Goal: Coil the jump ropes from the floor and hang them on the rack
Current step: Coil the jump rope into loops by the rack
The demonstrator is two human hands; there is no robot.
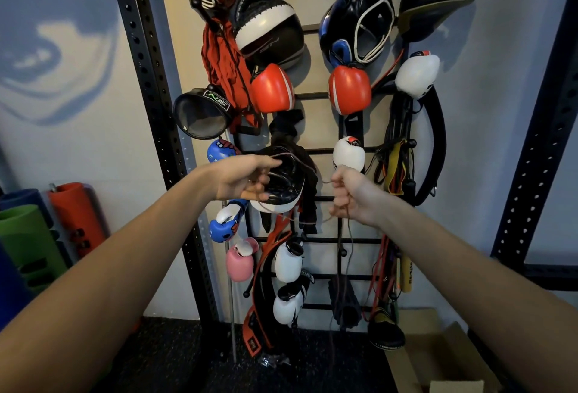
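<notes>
A thin grey-pink jump rope point(308, 167) runs in loops between my two hands, held up in front of the wall rack point(344, 241). My left hand point(242, 178) grips several loops of it. My right hand point(348, 197) is closed around the rope, and one strand point(348, 255) hangs from it down toward the floor. Other ropes and bands point(397, 167) hang on the rack's right side. The rope's handles are not visible.
The black wire rack is crowded with boxing gloves, head guards point(359, 26) and pads. A perforated black upright point(156, 111) stands to its left. Rolled mats point(28, 236) lean at far left. A cardboard box point(438, 358) sits on the dark floor at lower right.
</notes>
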